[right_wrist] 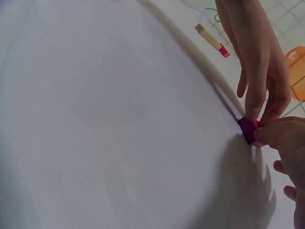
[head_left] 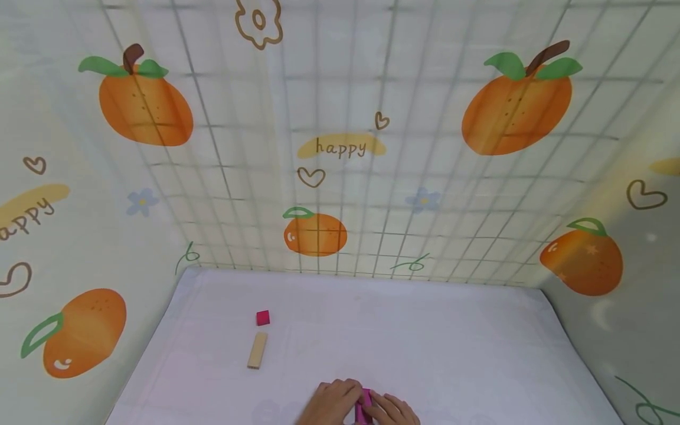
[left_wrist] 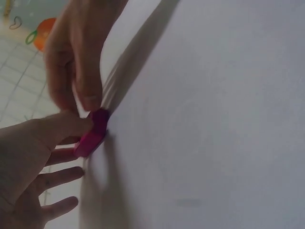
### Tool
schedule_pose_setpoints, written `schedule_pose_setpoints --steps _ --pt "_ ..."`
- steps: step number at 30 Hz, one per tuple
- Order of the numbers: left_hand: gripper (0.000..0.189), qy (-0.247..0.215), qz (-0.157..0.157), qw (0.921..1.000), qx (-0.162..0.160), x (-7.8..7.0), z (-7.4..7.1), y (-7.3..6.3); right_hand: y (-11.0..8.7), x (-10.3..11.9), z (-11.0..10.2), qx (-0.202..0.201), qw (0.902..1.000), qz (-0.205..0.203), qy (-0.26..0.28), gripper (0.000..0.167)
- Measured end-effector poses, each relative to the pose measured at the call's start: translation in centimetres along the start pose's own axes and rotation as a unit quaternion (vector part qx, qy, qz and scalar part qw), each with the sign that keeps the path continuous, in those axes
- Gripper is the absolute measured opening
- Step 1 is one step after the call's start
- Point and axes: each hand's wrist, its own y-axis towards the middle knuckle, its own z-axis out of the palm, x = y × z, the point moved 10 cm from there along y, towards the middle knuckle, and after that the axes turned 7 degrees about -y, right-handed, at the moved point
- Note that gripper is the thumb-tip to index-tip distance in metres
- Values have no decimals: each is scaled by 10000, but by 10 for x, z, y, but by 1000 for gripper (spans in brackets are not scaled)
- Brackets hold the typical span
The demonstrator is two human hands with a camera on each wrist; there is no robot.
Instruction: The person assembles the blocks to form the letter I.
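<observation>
A magenta block (head_left: 363,408) stands between my two hands at the near edge of the head view; fingers hide part of its shape. My left hand (head_left: 332,402) pinches it from the left, with the thumb against its face in the left wrist view, where the block (left_wrist: 90,142) looks bent or notched. From the other side my right hand (head_left: 394,409) pinches the same block, thumb on its face in the right wrist view. There the block (right_wrist: 249,130) shows just below the left hand's fingertips. The remaining fingers of both hands spread loosely behind it.
A small red cube (head_left: 262,318) lies left of centre on the white table surface (head_left: 451,342). Just nearer is a pale wooden bar (head_left: 257,350). Cloth walls printed with oranges (head_left: 316,235) enclose the back and sides.
</observation>
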Motion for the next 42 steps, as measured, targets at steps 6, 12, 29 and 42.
schedule_pose_setpoints --steps 6,12,29,42 --pt "19 -359 -742 9952 532 23 -14 -2 3 -2 7 1215 9915 299 360 53" --pt "13 -406 -1422 9889 107 57 -57 -18 0 -4 19 2544 9595 786 921 72" --pt "54 -288 -2694 9601 -695 155 -129 -89 0 -5 23 3002 9405 1098 1150 79" --pt "64 -940 -2936 9494 -599 184 -124 -99 -2 -5 24 3142 9280 1450 1383 78"
